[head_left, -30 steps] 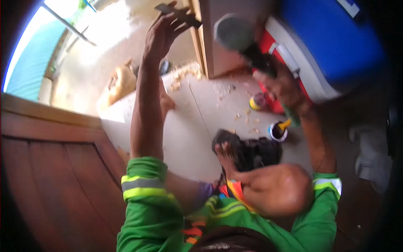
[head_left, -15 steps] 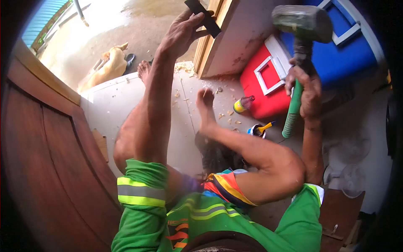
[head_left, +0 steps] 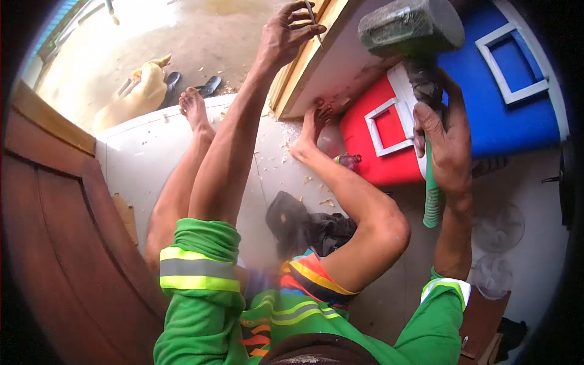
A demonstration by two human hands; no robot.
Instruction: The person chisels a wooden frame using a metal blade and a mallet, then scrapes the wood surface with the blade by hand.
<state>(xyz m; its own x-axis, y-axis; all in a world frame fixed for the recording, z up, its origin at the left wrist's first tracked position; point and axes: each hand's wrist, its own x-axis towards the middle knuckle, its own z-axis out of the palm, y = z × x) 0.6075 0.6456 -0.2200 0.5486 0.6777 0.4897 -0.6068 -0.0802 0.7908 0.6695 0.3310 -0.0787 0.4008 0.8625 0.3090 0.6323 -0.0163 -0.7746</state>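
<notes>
At the far left stands a dark brown wooden door panel [head_left: 73,231], and beyond it on the bright ground a tan dog [head_left: 131,97] lies beside a pair of dark sandals [head_left: 207,85]. Your bare legs stretch over the pale floor [head_left: 143,158], where wood chips [head_left: 316,194] are scattered, and your right foot [head_left: 310,128] presses against the foot of a light wooden board [head_left: 322,67] standing on edge. Your left hand [head_left: 286,33] is raised at the top of that board, its fingers pinched around a thin chisel blade [head_left: 313,18] set against the board's edge. A dark cloth [head_left: 304,225] lies on the floor by your knee, and just beyond it a small bottle [head_left: 348,160] lies against the red cooler [head_left: 380,143]; its lid is shut, so you cannot tell what is inside. To the right, your right hand [head_left: 447,146] is wrapped tight around the green handle of a heavy mallet [head_left: 410,30], whose grey head hangs above and to the right of the chisel, near it but clear of the blade. Behind it sits a blue cooler [head_left: 505,97], also shut
</notes>
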